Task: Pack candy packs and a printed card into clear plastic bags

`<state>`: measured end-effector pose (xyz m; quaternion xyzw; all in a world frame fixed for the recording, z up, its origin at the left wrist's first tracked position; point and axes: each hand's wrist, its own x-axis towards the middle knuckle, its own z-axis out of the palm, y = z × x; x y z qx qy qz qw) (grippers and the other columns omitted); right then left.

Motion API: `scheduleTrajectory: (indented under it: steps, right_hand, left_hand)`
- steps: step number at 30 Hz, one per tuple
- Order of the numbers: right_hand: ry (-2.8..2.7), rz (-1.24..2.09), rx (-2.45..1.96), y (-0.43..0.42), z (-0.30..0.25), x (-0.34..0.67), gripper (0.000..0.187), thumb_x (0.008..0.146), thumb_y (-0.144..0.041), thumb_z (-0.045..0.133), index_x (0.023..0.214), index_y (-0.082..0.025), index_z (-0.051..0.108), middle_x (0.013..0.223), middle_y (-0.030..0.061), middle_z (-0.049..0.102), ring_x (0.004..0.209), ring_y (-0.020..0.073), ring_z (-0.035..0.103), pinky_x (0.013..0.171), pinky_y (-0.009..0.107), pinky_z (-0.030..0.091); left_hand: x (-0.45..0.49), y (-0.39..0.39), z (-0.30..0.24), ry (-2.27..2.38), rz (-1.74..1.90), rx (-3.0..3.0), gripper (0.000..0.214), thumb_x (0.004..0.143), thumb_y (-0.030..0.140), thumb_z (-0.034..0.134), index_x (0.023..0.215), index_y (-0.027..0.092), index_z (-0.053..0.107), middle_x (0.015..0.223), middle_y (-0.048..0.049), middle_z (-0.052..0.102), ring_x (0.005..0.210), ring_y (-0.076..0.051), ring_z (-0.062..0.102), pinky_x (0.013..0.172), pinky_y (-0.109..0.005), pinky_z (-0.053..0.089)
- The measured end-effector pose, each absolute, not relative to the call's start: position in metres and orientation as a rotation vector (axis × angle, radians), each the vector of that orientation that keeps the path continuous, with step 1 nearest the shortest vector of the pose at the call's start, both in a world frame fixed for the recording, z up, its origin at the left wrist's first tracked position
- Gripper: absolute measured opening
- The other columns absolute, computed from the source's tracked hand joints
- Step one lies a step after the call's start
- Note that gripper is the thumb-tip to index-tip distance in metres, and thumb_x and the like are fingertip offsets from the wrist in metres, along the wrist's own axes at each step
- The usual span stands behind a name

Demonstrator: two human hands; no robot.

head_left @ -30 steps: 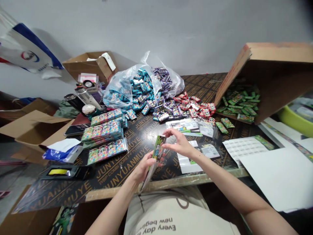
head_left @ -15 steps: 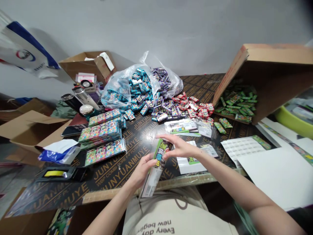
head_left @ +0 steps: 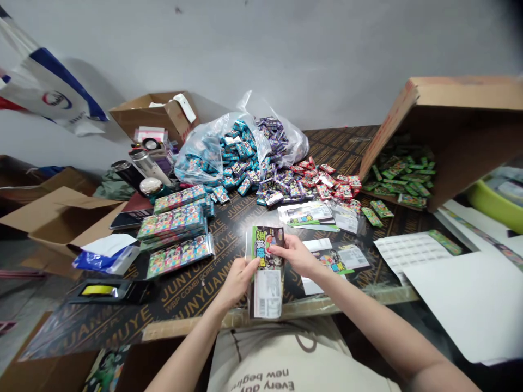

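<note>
Both my hands hold one clear plastic packet [head_left: 267, 272] with a printed card inside, upright over the near edge of the dark table [head_left: 196, 294]. My left hand [head_left: 238, 280] grips its left edge, fingers closed. My right hand [head_left: 295, 255] pinches its upper right part. The packet's flat face is turned towards me. Just right of my hands lie more flat printed packets [head_left: 330, 258] on the table.
Finished colourful packs [head_left: 175, 231] are stacked at the left. A clear bag of blue and purple small packs [head_left: 239, 147] and loose red ones [head_left: 327, 182] lie behind. A tipped cardboard box [head_left: 453, 130] holds green packs. White sheets [head_left: 461, 294] lie right, a tape dispenser [head_left: 108, 288] left.
The packet was edge-on and tilted; it now faces me flat and sits slightly lower. My right hand moved from its top down to its upper right side.
</note>
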<state>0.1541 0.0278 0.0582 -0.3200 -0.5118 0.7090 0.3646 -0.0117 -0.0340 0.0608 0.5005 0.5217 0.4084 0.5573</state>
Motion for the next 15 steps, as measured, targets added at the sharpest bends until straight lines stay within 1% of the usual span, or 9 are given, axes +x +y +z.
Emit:
scheduleTrajectory:
  steps: [3, 5, 6, 7, 9, 11, 12, 14, 15]
  right_hand:
    - [-1.295, 2.011, -0.820, 0.024, 0.056, 0.158, 0.047, 0.069, -0.035, 0.066, 0.111, -0.023, 0.048, 0.081, 0.0002, 0.064, 0.071, 0.0122, 0.059, 0.056, 0.020, 0.045]
    - [-1.369, 2.115, -0.788, 0.017, 0.052, 0.160, 0.054, 0.065, -0.032, 0.070, 0.113, -0.022, 0.047, 0.082, 0.0008, 0.064, 0.070, 0.0131, 0.060, 0.054, 0.020, 0.046]
    - [-1.402, 2.124, -0.781, 0.014, 0.048, 0.161, 0.053, 0.063, -0.031, 0.071, 0.111, -0.020, 0.049, 0.081, 0.0012, 0.064, 0.069, 0.0136, 0.060, 0.057, 0.022, 0.047]
    - [-1.423, 2.093, -0.796, 0.012, 0.044, 0.162, 0.050, 0.062, -0.031, 0.071, 0.107, -0.018, 0.052, 0.080, 0.0013, 0.065, 0.069, 0.0141, 0.061, 0.060, 0.024, 0.048]
    - [-1.443, 1.968, -0.854, 0.012, 0.036, 0.166, 0.043, 0.063, -0.032, 0.070, 0.100, -0.016, 0.056, 0.079, 0.0013, 0.065, 0.069, 0.0152, 0.061, 0.065, 0.029, 0.050]
    - [-1.482, 1.879, -0.889, 0.017, 0.030, 0.169, 0.042, 0.064, -0.033, 0.069, 0.099, -0.016, 0.056, 0.082, 0.0020, 0.065, 0.073, 0.0166, 0.061, 0.068, 0.031, 0.050]
    - [-1.494, 1.843, -0.893, 0.022, 0.028, 0.171, 0.044, 0.064, -0.033, 0.069, 0.102, -0.017, 0.055, 0.084, 0.0023, 0.065, 0.075, 0.0171, 0.061, 0.068, 0.031, 0.050]
    - [-1.459, 1.750, -0.907, 0.030, 0.028, 0.171, 0.047, 0.063, -0.033, 0.069, 0.105, -0.019, 0.052, 0.088, 0.0023, 0.064, 0.078, 0.0168, 0.060, 0.070, 0.030, 0.050]
    - [-1.405, 1.670, -0.932, 0.034, 0.029, 0.171, 0.045, 0.064, -0.033, 0.068, 0.104, -0.019, 0.052, 0.088, 0.0018, 0.064, 0.078, 0.0160, 0.060, 0.070, 0.029, 0.049]
  left_hand:
    - [-0.016, -0.026, 0.056, 1.323, 1.059, 1.155, 0.038, 0.078, 0.045, 0.049, 0.065, 0.010, 0.059, 0.061, -0.0016, 0.058, 0.055, -0.012, 0.049, 0.053, -0.022, 0.039]
    - [-0.018, -0.022, 0.052, 1.335, 1.127, 1.115, 0.037, 0.078, 0.044, 0.049, 0.066, 0.010, 0.059, 0.060, -0.0014, 0.058, 0.054, -0.012, 0.049, 0.054, -0.022, 0.040]
    - [-0.018, -0.021, 0.050, 1.317, 1.140, 1.094, 0.036, 0.078, 0.044, 0.050, 0.068, 0.010, 0.059, 0.061, -0.0015, 0.059, 0.055, -0.012, 0.050, 0.054, -0.022, 0.041]
    - [-0.017, -0.021, 0.048, 1.285, 1.137, 1.072, 0.034, 0.077, 0.043, 0.053, 0.072, 0.010, 0.060, 0.064, -0.0018, 0.060, 0.057, -0.013, 0.052, 0.055, -0.022, 0.042]
    - [-0.015, -0.022, 0.042, 1.199, 1.102, 1.030, 0.032, 0.073, 0.040, 0.059, 0.086, 0.011, 0.060, 0.074, -0.0032, 0.064, 0.065, -0.015, 0.057, 0.057, -0.023, 0.044]
    - [-0.013, -0.025, 0.034, 1.131, 1.061, 1.019, 0.038, 0.071, 0.036, 0.063, 0.100, 0.013, 0.057, 0.083, -0.0048, 0.065, 0.072, -0.018, 0.060, 0.058, -0.024, 0.046]
    - [-0.012, -0.027, 0.029, 1.102, 1.043, 1.029, 0.039, 0.071, 0.034, 0.063, 0.104, 0.014, 0.055, 0.086, -0.0055, 0.065, 0.074, -0.018, 0.060, 0.060, -0.024, 0.046]
    - [-0.009, -0.028, 0.020, 1.047, 1.017, 1.066, 0.036, 0.073, 0.032, 0.061, 0.103, 0.013, 0.056, 0.088, -0.0065, 0.066, 0.075, -0.017, 0.061, 0.066, -0.027, 0.047]
    - [-0.006, -0.028, 0.017, 1.015, 1.005, 1.082, 0.034, 0.073, 0.031, 0.062, 0.100, 0.012, 0.058, 0.089, -0.0070, 0.066, 0.077, -0.018, 0.061, 0.070, -0.029, 0.047]
